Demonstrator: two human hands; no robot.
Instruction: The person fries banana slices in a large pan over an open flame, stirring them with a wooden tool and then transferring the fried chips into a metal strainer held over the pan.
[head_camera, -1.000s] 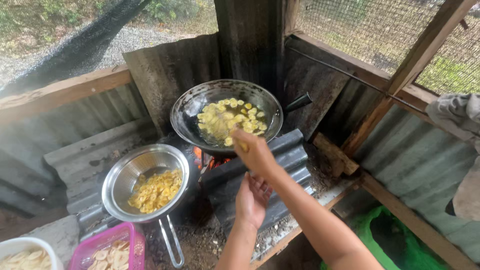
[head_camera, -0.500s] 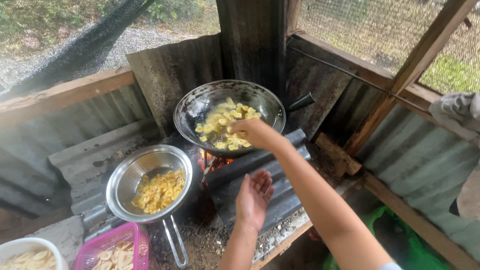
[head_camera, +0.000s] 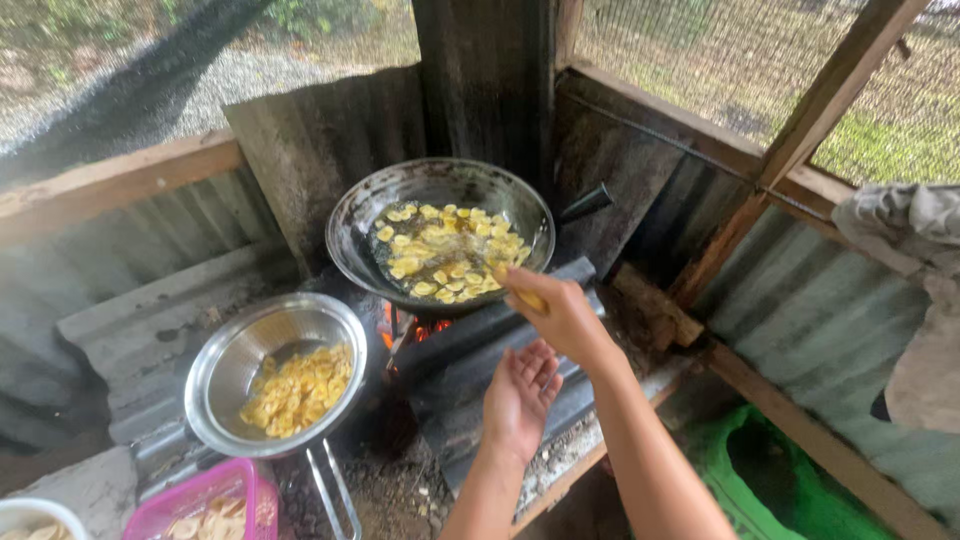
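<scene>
Wok (head_camera: 360, 215) of yellow slices sat over the fire; the steel bowl (head_camera: 225, 365) held fried ones beside a pink tub (head_camera: 185, 500). Right hand (head_camera: 560, 315) gripped a slice; left hand (head_camera: 520, 395) lay open, palm up.

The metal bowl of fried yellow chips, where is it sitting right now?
The metal bowl sits lower left in the head view, beside the fire, below-left of the black wok and just above the pink tub.
</scene>
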